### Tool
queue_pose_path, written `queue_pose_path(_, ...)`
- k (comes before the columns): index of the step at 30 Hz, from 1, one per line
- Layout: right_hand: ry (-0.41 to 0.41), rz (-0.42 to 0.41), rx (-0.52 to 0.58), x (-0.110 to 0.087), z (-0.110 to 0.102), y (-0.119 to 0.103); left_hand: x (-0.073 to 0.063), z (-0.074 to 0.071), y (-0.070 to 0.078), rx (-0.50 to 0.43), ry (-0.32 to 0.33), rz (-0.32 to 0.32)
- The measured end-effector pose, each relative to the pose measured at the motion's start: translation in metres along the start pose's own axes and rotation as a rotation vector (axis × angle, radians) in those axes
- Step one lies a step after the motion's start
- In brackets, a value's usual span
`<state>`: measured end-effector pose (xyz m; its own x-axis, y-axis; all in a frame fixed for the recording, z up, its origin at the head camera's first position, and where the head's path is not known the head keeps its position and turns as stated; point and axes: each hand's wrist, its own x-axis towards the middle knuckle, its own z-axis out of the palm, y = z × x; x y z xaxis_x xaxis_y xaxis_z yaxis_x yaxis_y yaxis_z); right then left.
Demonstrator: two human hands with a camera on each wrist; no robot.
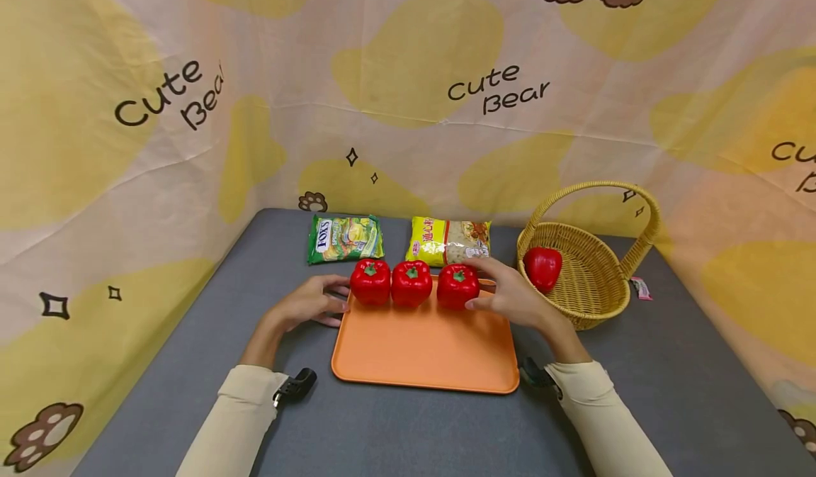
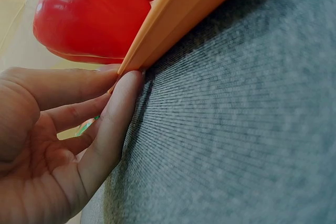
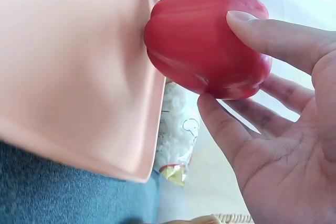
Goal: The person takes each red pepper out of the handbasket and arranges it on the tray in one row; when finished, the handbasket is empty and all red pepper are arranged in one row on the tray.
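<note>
Three red bell peppers with green stems stand along the far side of an orange tray [image 1: 423, 349]. My right hand [image 1: 510, 294] holds the rightmost bell pepper [image 1: 457, 287], thumb on its near side and fingers behind. In the right wrist view, the thumb and index fingertip press that pepper [image 3: 205, 40]. The middle bell pepper [image 1: 411, 283] and the left bell pepper [image 1: 370, 282] sit side by side. At the tray's left edge, my left hand [image 1: 312, 301] pinches the rim [image 2: 152, 35] between thumb and finger, right below a pepper [image 2: 89, 19].
A wicker basket [image 1: 589, 275] with a red pepper-like item [image 1: 543, 268] inside stands to the right. Behind the tray lie a green candy bag [image 1: 346, 239] and a yellow food bag [image 1: 448, 242]. A small pink packet [image 1: 641, 288] lies beside the basket. Printed cloth [image 1: 408, 108] walls the table.
</note>
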<state>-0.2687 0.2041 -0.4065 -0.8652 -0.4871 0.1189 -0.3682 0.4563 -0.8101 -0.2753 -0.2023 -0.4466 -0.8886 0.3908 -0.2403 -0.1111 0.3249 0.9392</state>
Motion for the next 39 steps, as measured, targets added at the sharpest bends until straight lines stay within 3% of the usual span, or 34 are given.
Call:
queue_pose_path(18, -0.023, 0.050, -0.026, 0.0076, 0.0050, 0.0015, 0.0001, -0.0003, -0.0005, 0.021, 0.020, -0.026)
queue_pose_path(39, -0.015, 0.048, -0.083, 0.0078, 0.0068, 0.0005, 0.0013, -0.0005, -0.0002, 0.017, 0.021, -0.022)
